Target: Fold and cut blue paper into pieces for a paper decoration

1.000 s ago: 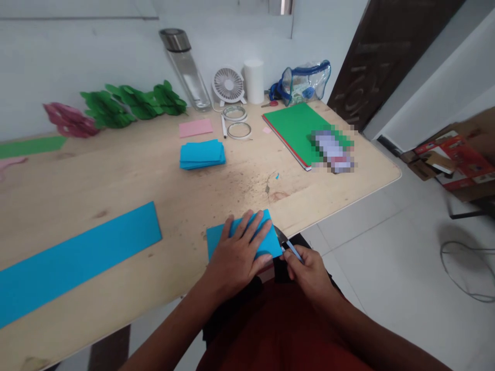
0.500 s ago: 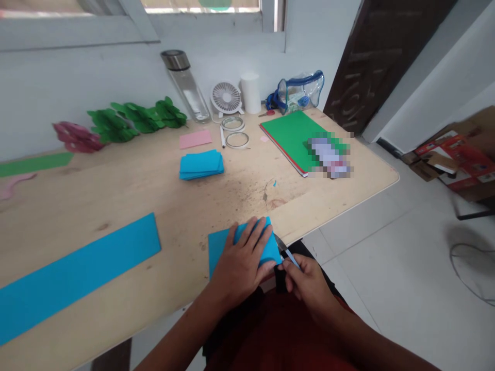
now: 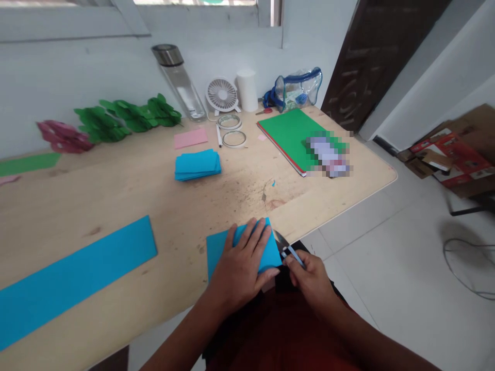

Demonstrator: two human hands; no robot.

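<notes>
My left hand (image 3: 243, 260) lies flat on a folded sheet of blue paper (image 3: 216, 246), fingers stretched over its right part. The paper rests at the table's front edge. Just right of it, my right hand (image 3: 309, 275) grips a pair of scissors (image 3: 293, 252) with light blue handles. Their dark blades point up and left, close beside the paper's right edge; whether they touch it I cannot tell. Farther left lies a long blue paper strip (image 3: 77, 283). A stack of cut blue paper pieces (image 3: 198, 164) sits beyond my left hand.
Along the wall stand green paper leaves (image 3: 127, 118), a glass bottle (image 3: 183, 87), a small white fan (image 3: 223, 95), a white roll (image 3: 247, 91) and a clear pouch (image 3: 299, 90). Tape rolls (image 3: 234, 138) and a green folder (image 3: 299, 136) lie nearer. The wooden table (image 3: 240, 201) ends close to my body.
The scissors and my right hand have shifted slightly right, and the blades now show more clearly beside the paper. My left hand stays flat on the paper. The view has turned a little.
</notes>
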